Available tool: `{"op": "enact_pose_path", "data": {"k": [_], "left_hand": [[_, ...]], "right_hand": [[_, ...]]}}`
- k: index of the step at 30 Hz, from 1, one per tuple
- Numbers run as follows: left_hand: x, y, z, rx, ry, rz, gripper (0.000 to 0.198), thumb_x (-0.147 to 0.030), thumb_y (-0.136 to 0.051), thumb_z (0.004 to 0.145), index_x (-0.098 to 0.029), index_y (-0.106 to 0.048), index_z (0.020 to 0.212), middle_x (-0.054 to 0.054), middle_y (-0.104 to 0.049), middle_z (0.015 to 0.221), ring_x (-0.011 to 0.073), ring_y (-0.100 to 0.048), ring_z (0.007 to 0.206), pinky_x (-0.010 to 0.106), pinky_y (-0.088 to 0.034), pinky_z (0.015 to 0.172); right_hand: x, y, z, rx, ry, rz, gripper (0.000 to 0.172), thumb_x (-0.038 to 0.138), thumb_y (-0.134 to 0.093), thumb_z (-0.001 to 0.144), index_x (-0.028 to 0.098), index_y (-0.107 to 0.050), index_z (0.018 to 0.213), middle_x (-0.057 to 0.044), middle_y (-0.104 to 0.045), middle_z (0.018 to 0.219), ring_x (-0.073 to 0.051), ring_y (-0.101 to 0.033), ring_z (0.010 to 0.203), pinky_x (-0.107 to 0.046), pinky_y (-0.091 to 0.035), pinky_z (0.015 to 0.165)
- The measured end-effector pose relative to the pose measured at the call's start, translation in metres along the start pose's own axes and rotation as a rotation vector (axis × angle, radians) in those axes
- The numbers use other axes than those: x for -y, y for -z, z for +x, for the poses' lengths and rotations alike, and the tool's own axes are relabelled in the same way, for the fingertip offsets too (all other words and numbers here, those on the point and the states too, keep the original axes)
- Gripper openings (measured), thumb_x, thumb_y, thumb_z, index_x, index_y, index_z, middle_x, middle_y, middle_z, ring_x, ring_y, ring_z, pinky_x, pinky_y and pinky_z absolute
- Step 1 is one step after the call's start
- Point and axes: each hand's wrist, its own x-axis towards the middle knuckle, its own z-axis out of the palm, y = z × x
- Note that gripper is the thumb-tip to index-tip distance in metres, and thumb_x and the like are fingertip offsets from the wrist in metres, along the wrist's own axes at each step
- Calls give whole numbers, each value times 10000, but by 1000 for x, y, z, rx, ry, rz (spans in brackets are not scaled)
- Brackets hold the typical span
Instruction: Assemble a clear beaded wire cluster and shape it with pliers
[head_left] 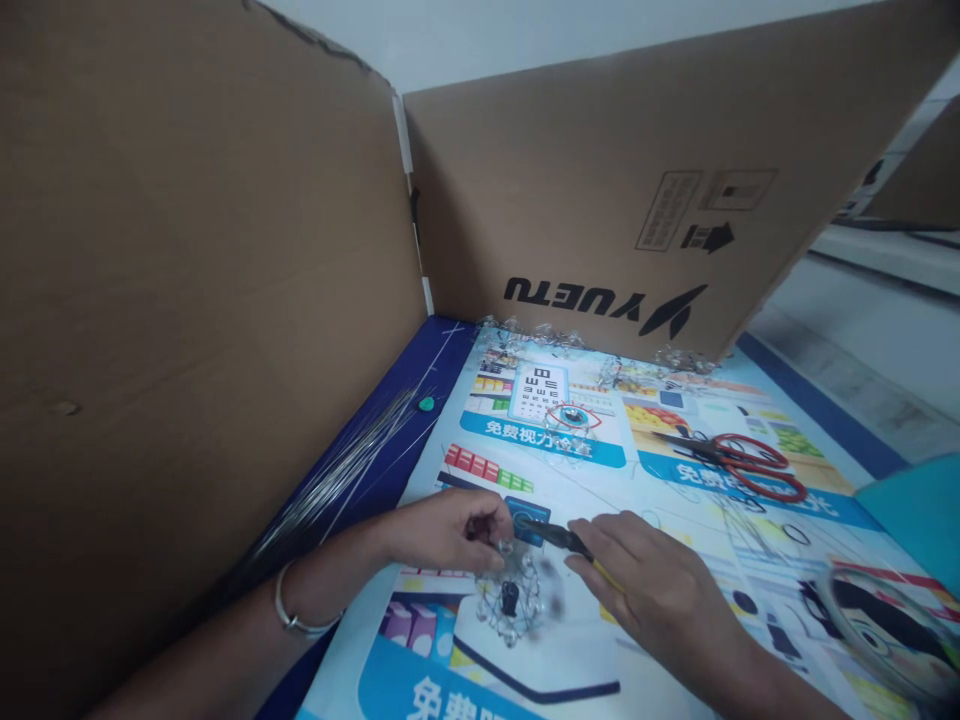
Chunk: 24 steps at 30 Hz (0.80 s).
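My left hand (457,530) pinches the upper edge of a round wire piece (511,605) with clear beads, which hangs just over the printed table sheet. In my right hand (637,575) is a pair of pliers (559,537) with dark jaws and yellow handles. The jaws point left, close to the fingertips of my left hand. Whether they grip a wire is too small to tell. A silvery bangle sits on my left wrist.
Red-handled scissors (750,465) lie at the right among thin wire loops. Straight wires (345,470) lie bundled along the left edge. Beaded wire pieces (532,332) line the back, by a cardboard wall (585,200). A clear round roll (892,640) rests at the lower right.
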Motion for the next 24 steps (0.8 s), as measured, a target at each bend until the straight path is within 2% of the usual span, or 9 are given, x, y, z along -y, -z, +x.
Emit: {"op": "enact_pose_path", "data": {"k": [7, 24], "left_hand": [[3, -6, 0, -9, 12, -69, 155, -223, -647, 724, -153, -555, 828, -54, -472, 634, 68, -412, 555, 177, -315, 492], [5, -9, 0, -21, -12, -60, 159, -195, -605, 725, -175, -464, 795, -49, -454, 664, 69, -411, 575, 183, -310, 503]], "right_hand": [[0, -1, 2, -47, 9, -5, 203, 289, -434, 916, 155, -569, 987, -54, -615, 775, -169, -578, 708, -282, -450, 614], [4, -2, 2, -20, 22, -7, 192, 281, -473, 900, 153, -583, 993, -52, -617, 774, -171, -569, 700, -295, -456, 619]]}}
